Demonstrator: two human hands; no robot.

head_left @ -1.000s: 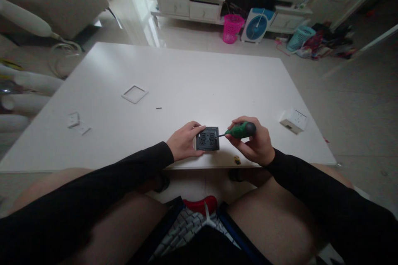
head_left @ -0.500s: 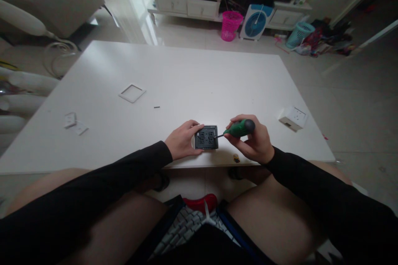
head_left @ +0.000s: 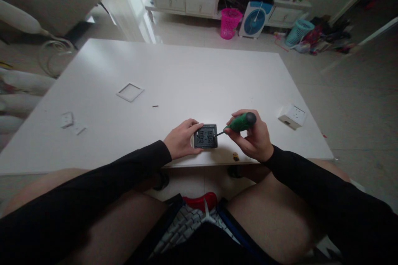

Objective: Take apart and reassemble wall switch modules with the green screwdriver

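Observation:
My left hand [head_left: 182,138] grips the left side of a wall socket [head_left: 203,137], thumb at its top edge and fingers at the lower one. Its black inner face is turned up, near the table's front edge. In my right hand [head_left: 256,138] is a green screwdriver [head_left: 239,124] with a dark handle end, held at a slant. The thin shaft reaches left and its tip meets the right part of the black face. A small yellow figure sticker [head_left: 235,156] lies below the right hand.
On the white table [head_left: 199,70] lie a square white frame [head_left: 130,92], a short dark strip [head_left: 155,106] and small white socket covers [head_left: 67,119] at left. A white socket box [head_left: 292,116] sits at right. Beyond stand a pink basket [head_left: 230,23] and a blue fan [head_left: 254,20].
The screwdriver handle has tilted slightly up and right, with the right hand following. The tip stays at the socket. The left hand keeps its hold, and the whole view has shifted a little.

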